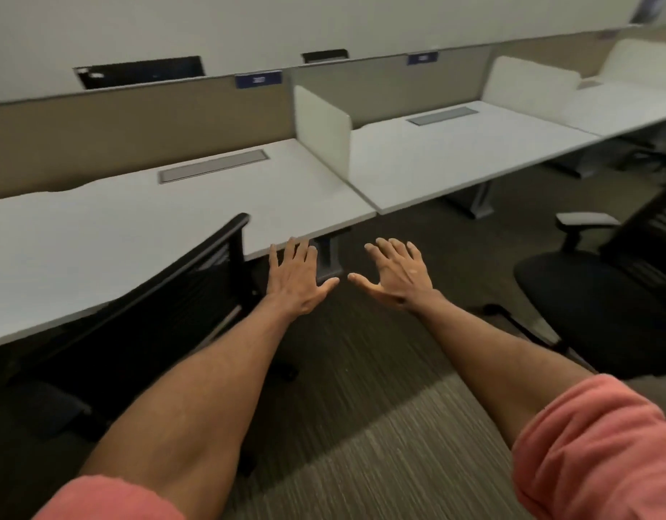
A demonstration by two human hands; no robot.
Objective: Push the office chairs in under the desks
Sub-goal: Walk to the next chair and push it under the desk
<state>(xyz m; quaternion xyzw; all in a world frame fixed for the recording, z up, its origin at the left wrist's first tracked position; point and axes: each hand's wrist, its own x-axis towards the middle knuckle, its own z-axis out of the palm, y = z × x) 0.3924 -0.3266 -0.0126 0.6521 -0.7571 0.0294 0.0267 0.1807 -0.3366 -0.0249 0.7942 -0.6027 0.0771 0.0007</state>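
A black mesh-backed office chair (166, 305) stands at the left, its seat tucked under the near white desk (136, 219), its back against the desk's front edge. A second black office chair (601, 305) stands at the right on the carpet, away from the second white desk (455, 159), with its grey armrest showing. My left hand (299, 279) and my right hand (397, 273) are stretched out in front of me between the two chairs, fingers spread, palms down, holding nothing and touching neither chair.
A white divider panel (322, 129) separates the two desks. Tan partition screens (136, 133) run along the back. Grey desk legs (329, 258) stand at the desk ends. More desks continue to the far right. Striped carpet (361, 425) lies between the chairs.
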